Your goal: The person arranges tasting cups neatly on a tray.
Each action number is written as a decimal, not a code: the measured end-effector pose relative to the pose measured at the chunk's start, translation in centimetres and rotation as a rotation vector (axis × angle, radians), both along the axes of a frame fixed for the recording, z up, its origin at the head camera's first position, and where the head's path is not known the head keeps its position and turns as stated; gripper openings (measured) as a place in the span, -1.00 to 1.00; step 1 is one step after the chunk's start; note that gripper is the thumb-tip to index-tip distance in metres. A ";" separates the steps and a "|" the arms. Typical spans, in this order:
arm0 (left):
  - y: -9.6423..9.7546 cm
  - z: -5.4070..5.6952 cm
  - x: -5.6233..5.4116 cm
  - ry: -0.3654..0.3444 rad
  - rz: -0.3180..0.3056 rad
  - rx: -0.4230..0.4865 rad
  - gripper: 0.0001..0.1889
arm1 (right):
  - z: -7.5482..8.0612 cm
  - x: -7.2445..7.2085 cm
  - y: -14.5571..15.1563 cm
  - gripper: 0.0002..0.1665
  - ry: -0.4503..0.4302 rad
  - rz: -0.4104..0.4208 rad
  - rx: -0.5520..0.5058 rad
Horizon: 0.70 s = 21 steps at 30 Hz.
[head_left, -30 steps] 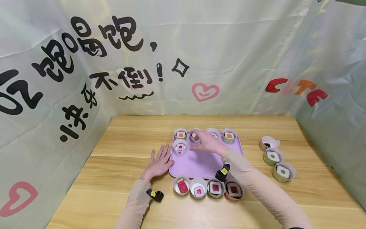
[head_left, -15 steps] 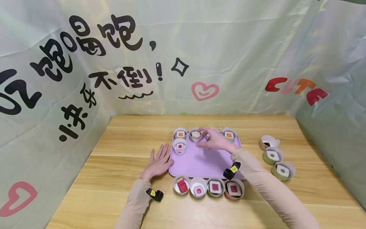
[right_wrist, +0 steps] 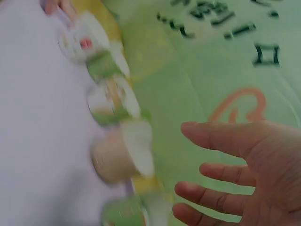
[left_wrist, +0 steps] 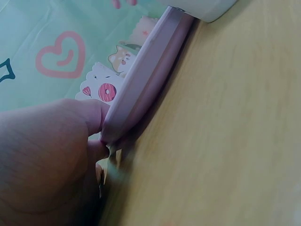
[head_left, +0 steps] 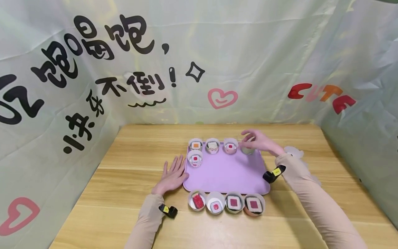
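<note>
A lilac tray (head_left: pixel 227 174) carries several small paper cups, each with a square sushi piece. Four cups line its back edge, from one with an orange centre (head_left: pixel 196 145) at the left to a green cup (head_left: pixel 248 150) at the right. A patterned cup (head_left: pixel 195 159) stands in front of the leftmost. My left hand (head_left: pixel 170 179) lies flat on the table, its thumb against the tray's left edge. Above the green cup, my right hand (head_left: pixel 260 141) has thumb and fingers spread, partly covering it. The right wrist view shows that hand (right_wrist: pixel 235 174) holding nothing.
Along the tray's front edge stand cups with red-topped sushi (head_left: pixel 197 200), a pink centre (head_left: pixel 215 204) and dark-red centres (head_left: pixel 254 204). Further cups at the right, one white rim (head_left: pixel 293 151) showing, are mostly behind the right sleeve. Printed cloth (head_left: pixel 264 69) hangs around the wooden table (head_left: pixel 124 200).
My right hand has moved right along the back row, from the second cup to the green one, uncovering the second and third cups. The left hand has stayed put.
</note>
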<state>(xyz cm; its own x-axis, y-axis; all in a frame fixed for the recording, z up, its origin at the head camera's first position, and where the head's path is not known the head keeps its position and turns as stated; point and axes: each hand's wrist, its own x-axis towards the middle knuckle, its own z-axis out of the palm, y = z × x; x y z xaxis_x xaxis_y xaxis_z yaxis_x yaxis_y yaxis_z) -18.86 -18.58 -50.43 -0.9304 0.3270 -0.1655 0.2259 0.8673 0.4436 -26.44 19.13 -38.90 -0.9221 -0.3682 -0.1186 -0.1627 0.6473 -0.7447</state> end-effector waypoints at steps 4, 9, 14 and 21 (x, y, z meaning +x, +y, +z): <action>0.0 0.0 -0.1 0.001 -0.003 0.005 -0.28 | 0.5 -0.4 2.7 -0.28 0.002 -0.043 0.092; 0.1 0.0 -0.1 0.011 -0.008 0.013 -0.27 | 1.1 -0.6 5.9 -0.23 -0.035 -0.057 0.199; 0.0 0.0 -0.1 0.017 -0.010 0.024 -0.27 | 1.4 -0.9 9.2 -0.20 -0.086 -0.029 0.319; -0.1 -0.2 -0.1 0.012 -0.005 0.016 -0.27 | 1.3 -1.1 12.7 -0.24 -0.161 0.085 0.440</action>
